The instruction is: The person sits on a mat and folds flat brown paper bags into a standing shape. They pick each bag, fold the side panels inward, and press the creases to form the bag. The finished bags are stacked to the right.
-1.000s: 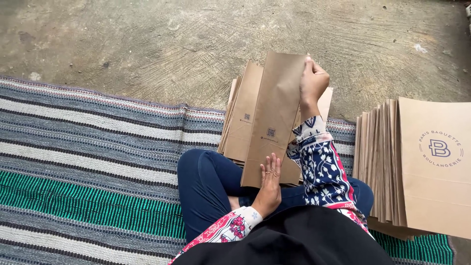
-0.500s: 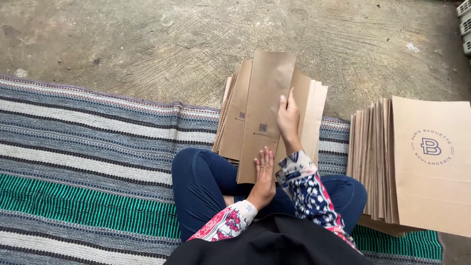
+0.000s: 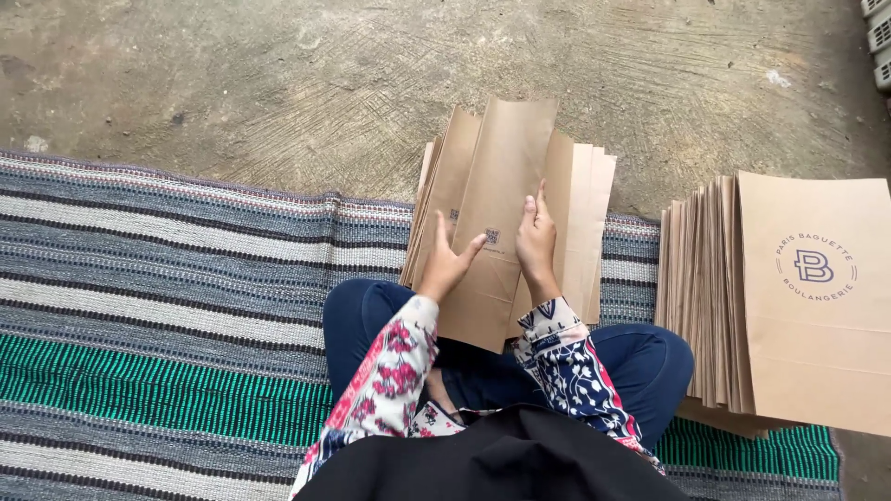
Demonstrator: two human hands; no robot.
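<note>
A flat brown paper bag [image 3: 501, 176] lies on top of a fanned pile of similar bags [image 3: 585, 223] in front of my crossed legs. My left hand [image 3: 449, 262] rests on the bag's lower left part, fingers spread. My right hand [image 3: 536, 239] presses flat on the bag's right side, fingers pointing up. Neither hand grips the bag; both lie on its surface.
A second, larger stack of brown paper bags [image 3: 789, 297] with a round printed logo lies at the right. I sit on a striped woven mat [image 3: 167, 315] in grey, white and green. Bare concrete floor [image 3: 278, 83] lies beyond. A white crate edge [image 3: 877, 28] shows at top right.
My right hand has slid down from the bag's top edge to its middle. My left hand has moved up from the bag's bottom edge onto its lower left face.
</note>
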